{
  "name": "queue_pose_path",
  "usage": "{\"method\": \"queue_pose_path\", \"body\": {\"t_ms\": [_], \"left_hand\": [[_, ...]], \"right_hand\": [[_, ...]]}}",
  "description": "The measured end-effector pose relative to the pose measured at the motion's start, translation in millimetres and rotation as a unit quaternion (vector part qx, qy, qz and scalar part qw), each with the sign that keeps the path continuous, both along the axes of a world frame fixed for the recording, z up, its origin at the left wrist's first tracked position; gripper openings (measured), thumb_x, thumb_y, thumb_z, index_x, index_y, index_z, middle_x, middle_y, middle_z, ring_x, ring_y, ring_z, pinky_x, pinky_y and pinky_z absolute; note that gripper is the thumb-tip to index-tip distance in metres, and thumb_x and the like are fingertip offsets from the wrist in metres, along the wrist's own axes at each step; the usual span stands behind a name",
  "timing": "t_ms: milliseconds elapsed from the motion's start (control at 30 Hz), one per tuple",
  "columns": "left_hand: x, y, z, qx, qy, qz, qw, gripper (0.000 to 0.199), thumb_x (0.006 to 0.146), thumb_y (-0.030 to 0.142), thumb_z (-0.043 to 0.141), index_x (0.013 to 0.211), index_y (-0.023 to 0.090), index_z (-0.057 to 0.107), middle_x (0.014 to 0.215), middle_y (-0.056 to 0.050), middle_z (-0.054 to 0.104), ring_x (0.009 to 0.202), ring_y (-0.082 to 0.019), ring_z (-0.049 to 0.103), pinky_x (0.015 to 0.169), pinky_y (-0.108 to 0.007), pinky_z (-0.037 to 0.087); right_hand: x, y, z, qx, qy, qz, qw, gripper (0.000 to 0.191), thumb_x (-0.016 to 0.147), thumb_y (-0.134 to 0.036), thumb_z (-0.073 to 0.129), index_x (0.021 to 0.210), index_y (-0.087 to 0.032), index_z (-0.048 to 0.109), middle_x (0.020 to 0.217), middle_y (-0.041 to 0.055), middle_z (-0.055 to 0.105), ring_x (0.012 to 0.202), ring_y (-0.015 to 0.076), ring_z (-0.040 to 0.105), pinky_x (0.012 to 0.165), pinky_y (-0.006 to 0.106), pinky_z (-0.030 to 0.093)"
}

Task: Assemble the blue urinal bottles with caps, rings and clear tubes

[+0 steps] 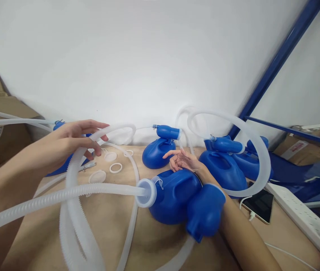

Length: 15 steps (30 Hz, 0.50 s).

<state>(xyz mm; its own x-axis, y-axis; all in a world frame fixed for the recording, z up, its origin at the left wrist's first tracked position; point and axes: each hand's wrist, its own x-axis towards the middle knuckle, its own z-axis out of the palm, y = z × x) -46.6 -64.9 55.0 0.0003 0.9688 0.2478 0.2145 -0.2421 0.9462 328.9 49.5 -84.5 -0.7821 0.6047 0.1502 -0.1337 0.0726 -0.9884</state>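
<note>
My left hand [82, 137] has a translucent corrugated tube [73, 171] loosely between thumb and fingers, the tube looping down towards me. Behind the nearest blue plastic bottle [174, 197], my right hand [184, 160] has its fingers apart and partly bent, with nothing visible in them. The bottle lies with its white-rimmed mouth [146, 192] facing left; another stretch of tube runs up to or into this mouth. Before my right wrist is a blurred blue funnel-shaped piece [206, 210], a tube leading down from its narrow end.
Similar blue bottles with tubes stand behind, including one at centre [156, 154] and one at right [223, 171]. White rings [116, 168] and round caps [97, 176] lie on the table. A phone [258, 205], power strip [301, 214], blue frame [278, 71] and cardboard box [6, 139] flank the area.
</note>
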Motion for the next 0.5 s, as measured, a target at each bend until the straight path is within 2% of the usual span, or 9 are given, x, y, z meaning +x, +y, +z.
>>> {"method": "queue_pose_path", "body": {"t_ms": [67, 133, 233, 300, 367, 433, 500], "left_hand": [[-1, 9, -6.5, -0.053, -0.006, 0.024, 0.998, 0.041, 0.061, 0.023, 0.082, 0.1, 0.021, 0.072, 0.067, -0.001, 0.071, 0.053, -0.016, 0.063, 0.044, -0.02, 0.051], [-2, 18, -12.0, -0.067, -0.024, 0.031, 0.997, 0.034, 0.066, 0.027, 0.081, 0.094, 0.023, 0.063, 0.055, 0.003, 0.061, 0.046, -0.014, 0.053, 0.041, -0.019, 0.044], [-7, 25, -16.2, -0.085, 0.008, 0.026, 0.996, 0.039, 0.076, 0.047, 0.082, 0.1, 0.024, 0.062, 0.047, 0.006, 0.05, 0.042, -0.014, 0.047, 0.039, -0.019, 0.037], [-9, 23, -15.1, -0.075, 0.063, 0.015, 0.995, 0.054, 0.077, 0.059, 0.081, 0.115, 0.024, 0.067, 0.047, 0.006, 0.05, 0.044, -0.014, 0.049, 0.04, -0.018, 0.037], [-10, 18, -11.0, -0.048, 0.119, -0.01, 0.992, 0.069, 0.075, 0.067, 0.079, 0.127, 0.022, 0.07, 0.046, 0.004, 0.052, 0.045, -0.016, 0.053, 0.039, -0.02, 0.038], [-9, 11, -5.8, -0.018, 0.145, -0.044, 0.988, 0.074, 0.075, 0.067, 0.078, 0.132, 0.019, 0.072, 0.047, 0.001, 0.057, 0.044, -0.018, 0.055, 0.038, -0.022, 0.04], [-5, 6, -2.0, 0.008, 0.136, -0.066, 0.989, 0.068, 0.076, 0.061, 0.08, 0.131, 0.021, 0.074, 0.055, -0.002, 0.066, 0.046, -0.018, 0.059, 0.038, -0.023, 0.044]], "right_hand": [[2, 12, -5.6, 0.004, 0.023, 0.019, 1.0, 0.07, 0.094, -0.073, 0.054, 0.13, -0.013, 0.064, 0.067, 0.0001, 0.063, 0.064, 0.0174, 0.06, 0.06, 0.029, 0.047], [8, 24, -8.4, 0.01, 0.055, 0.044, 0.997, 0.078, 0.087, -0.074, 0.064, 0.134, -0.012, 0.061, 0.068, -0.0003, 0.064, 0.065, 0.0175, 0.061, 0.063, 0.029, 0.05], [21, 35, 0.8, 0.042, 0.07, 0.071, 0.994, 0.088, 0.08, -0.077, 0.072, 0.137, -0.012, 0.06, 0.076, 0.0025, 0.069, 0.071, 0.0185, 0.066, 0.063, 0.028, 0.05], [32, 33, 19.9, 0.089, 0.056, 0.081, 0.991, 0.089, 0.082, -0.075, 0.072, 0.143, -0.013, 0.057, 0.082, 0.0043, 0.071, 0.075, 0.0193, 0.068, 0.06, 0.026, 0.048], [40, 19, 49.3, 0.147, 0.011, 0.085, 0.985, 0.092, 0.083, -0.076, 0.07, 0.15, -0.017, 0.052, 0.088, 0.0061, 0.072, 0.079, 0.0204, 0.07, 0.059, 0.025, 0.048], [44, -6, 84.8, 0.203, -0.076, 0.093, 0.972, 0.096, 0.079, -0.078, 0.073, 0.153, -0.02, 0.051, 0.095, 0.0087, 0.074, 0.083, 0.0229, 0.072, 0.063, 0.03, 0.052], [46, -41, 117.9, 0.244, -0.173, 0.031, 0.954, 0.09, 0.079, -0.079, 0.072, 0.149, -0.026, 0.057, 0.099, 0.0098, 0.077, 0.088, 0.0256, 0.074, 0.072, 0.037, 0.056]]}}
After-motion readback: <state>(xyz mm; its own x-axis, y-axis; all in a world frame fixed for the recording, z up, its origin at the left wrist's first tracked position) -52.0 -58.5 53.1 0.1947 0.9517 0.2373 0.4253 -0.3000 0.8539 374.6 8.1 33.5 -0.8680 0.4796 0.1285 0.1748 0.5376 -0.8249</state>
